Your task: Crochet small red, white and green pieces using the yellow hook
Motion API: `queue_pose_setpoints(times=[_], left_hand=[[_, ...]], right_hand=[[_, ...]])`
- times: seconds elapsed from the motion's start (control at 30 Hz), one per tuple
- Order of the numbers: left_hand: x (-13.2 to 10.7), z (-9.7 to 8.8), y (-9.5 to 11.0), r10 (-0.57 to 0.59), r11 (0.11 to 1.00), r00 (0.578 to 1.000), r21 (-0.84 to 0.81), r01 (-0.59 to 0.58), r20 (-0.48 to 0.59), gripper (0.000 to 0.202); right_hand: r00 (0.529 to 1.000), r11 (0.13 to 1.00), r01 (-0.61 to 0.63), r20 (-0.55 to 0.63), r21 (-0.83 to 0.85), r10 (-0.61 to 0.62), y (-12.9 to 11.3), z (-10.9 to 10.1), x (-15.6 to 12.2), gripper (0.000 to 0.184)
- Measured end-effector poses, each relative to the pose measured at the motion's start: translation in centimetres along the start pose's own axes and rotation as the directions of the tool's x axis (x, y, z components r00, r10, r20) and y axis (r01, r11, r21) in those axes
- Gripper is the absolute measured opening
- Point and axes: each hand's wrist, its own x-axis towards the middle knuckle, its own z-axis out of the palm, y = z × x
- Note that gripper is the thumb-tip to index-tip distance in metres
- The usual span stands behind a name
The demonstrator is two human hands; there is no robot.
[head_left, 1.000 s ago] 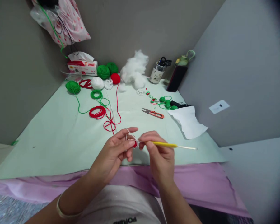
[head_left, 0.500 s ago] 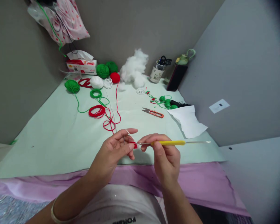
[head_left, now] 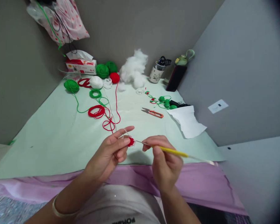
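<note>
Between thumb and fingers, my left hand point(head_left: 112, 149) pinches a small red crochet piece point(head_left: 131, 142) with a whitish edge. A strand of white yarn point(head_left: 127, 133) runs from the piece up over my outstretched left index finger. My right hand point(head_left: 164, 158) grips a double-ended crochet hook point(head_left: 174, 151) by its yellow handle. The hook's left tip points at the red piece, close to its right edge; whether they touch I cannot tell. Its other end sticks out to the right, blurred.
Red yarn loops point(head_left: 96, 111), a green yarn ball point(head_left: 71, 86) and a white yarn ball point(head_left: 96, 82) lie at the left. White stuffing point(head_left: 135, 68) is at the back. Orange thread snips point(head_left: 152, 112), white paper point(head_left: 188, 121) and small green crochet pieces point(head_left: 167, 103) lie right of centre.
My left hand has turned and shifted slightly left, so more of the red piece shows. The hook has drawn back from the piece, and its right end has swung downward.
</note>
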Motion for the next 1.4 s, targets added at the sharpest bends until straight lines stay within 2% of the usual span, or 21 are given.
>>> queue_pose_setpoints(times=[0.03, 0.1, 0.2, 0.27, 0.3, 0.37, 0.4, 0.47, 0.57, 0.63, 0.73, 0.87, 0.93, 1.0, 1.07, 1.13, 1.17, 1.23, 1.27, 1.33, 1.4], left_hand=[[0.0, 0.1, 0.0, 0.021, 1.0, 1.0, 0.015, -0.021, 0.004, 0.045], [-0.1, 0.3, -0.1, 0.058, 0.996, 0.998, 0.068, -0.059, 0.027, 0.043], [0.0, 0.4, -0.7, 0.126, 0.98, 0.992, 0.154, -0.127, 0.017, 0.047], [0.1, 0.2, -1.1, 0.157, 0.973, 0.988, 0.173, -0.154, -0.003, 0.052], [0.2, 0.1, -1.2, 0.149, 0.976, 0.989, 0.161, -0.146, -0.005, 0.052], [0.3, 0.0, -1.2, 0.081, 0.992, 0.997, 0.097, -0.081, 0.008, 0.048], [0.3, -0.1, -1.1, 0.034, 0.998, 0.999, 0.056, -0.034, 0.014, 0.045], [0.4, -0.2, -0.8, -0.039, 0.999, 0.999, -0.015, 0.039, 0.018, 0.04], [0.4, 0.0, -0.4, -0.021, 0.999, 1.0, -0.036, 0.02, -0.011, 0.038], [0.3, 0.2, -0.4, 0.028, 1.0, 1.0, 0.008, -0.028, -0.013, 0.037], [0.2, 0.5, -0.6, 0.07, 0.995, 0.997, 0.067, -0.071, 0.012, 0.036], [-0.1, 0.4, -0.7, 0.063, 0.993, 0.997, 0.095, -0.067, 0.054, 0.037], [-0.1, 0.3, -0.6, 0.056, 0.993, 0.997, 0.101, -0.062, 0.062, 0.036], [-0.2, 0.2, -0.5, 0.07, 0.991, 0.996, 0.115, -0.075, 0.05, 0.034], [-0.2, 0.1, -0.6, 0.107, 0.982, 0.994, 0.152, -0.111, 0.033, 0.033], [-0.2, 0.0, -0.8, 0.152, 0.969, 0.988, 0.194, -0.153, 0.019, 0.033], [-0.2, 0.0, -0.9, 0.174, 0.962, 0.985, 0.211, -0.173, 0.012, 0.033], [-0.2, -0.1, -1.1, 0.21, 0.951, 0.978, 0.232, -0.203, -0.004, 0.034], [-0.2, -0.1, -1.1, 0.218, 0.949, 0.976, 0.237, -0.209, -0.012, 0.035], [-0.2, 0.0, -1.0, 0.209, 0.952, 0.978, 0.234, -0.198, -0.022, 0.037], [-0.2, 0.1, -0.8, 0.179, 0.962, 0.984, 0.211, -0.172, -0.014, 0.039]], right_hand=[[0.998, 0.995, -0.057, -0.015, 0.087, 0.058, -0.1, 0.1, 0.3, 0.023], [0.995, 0.983, -0.102, 0.004, 0.15, 0.102, -0.2, 0.4, 0.7, 0.02], [0.996, 0.993, -0.084, 0.039, 0.078, 0.081, -0.2, 0.6, 0.6, 0.021], [0.997, 0.998, -0.001, 0.072, -0.06, 0.005, 0.0, 0.5, 0.1, 0.027], [0.993, 0.985, 0.08, 0.1, -0.151, -0.065, 0.2, 0.4, -0.2, 0.03], [0.967, 0.929, 0.236, 0.168, -0.285, -0.193, 0.4, 0.1, -0.6, 0.039], [0.959, 0.917, 0.265, 0.179, -0.297, -0.219, 0.4, 0.0, -0.6, 0.041], [0.981, 0.96, 0.182, 0.102, -0.212, -0.164, 0.4, -0.2, -0.4, 0.035], [0.996, 0.995, -0.075, -0.037, 0.059, 0.078, 0.2, 0.0, 0.2, 0.02], [0.985, 0.971, -0.164, -0.02, 0.171, 0.17, 0.2, 0.3, 0.5, 0.017], [0.974, 0.952, -0.226, 0.028, 0.206, 0.225, 0.5, 0.6, 0.6, 0.015], [0.938, 0.878, -0.341, 0.063, 0.335, 0.34, 0.5, 0.4, 0.8, 0.02], [0.932, 0.85, -0.36, 0.095, 0.385, 0.351, 0.2, 0.2, 0.9, 0.023], [0.941, 0.863, -0.336, 0.104, 0.377, 0.322, -0.2, -0.1, 0.9, 0.023], [0.965, 0.928, -0.262, 0.083, 0.266, 0.249, -0.5, -0.4, 0.7, 0.021], [0.993, 0.996, -0.084, 0.091, 0.041, 0.08, -0.7, -0.7, 0.4, 0.02], [0.992, 0.996, 0.038, 0.127, -0.081, -0.028, -0.6, -0.8, 0.3, 0.021], [0.954, 0.938, 0.254, 0.217, -0.234, -0.205, -0.4, -0.9, 0.0, 0.025], [0.94, 0.918, 0.304, 0.234, -0.255, -0.247, -0.3, -0.8, -0.1, 0.027], [0.955, 0.938, 0.274, 0.171, -0.21, -0.24, -0.1, -0.7, -0.3, 0.029], [0.988, 0.985, 0.148, 0.066, -0.086, -0.142, -0.1, -0.6, -0.4, 0.027]])
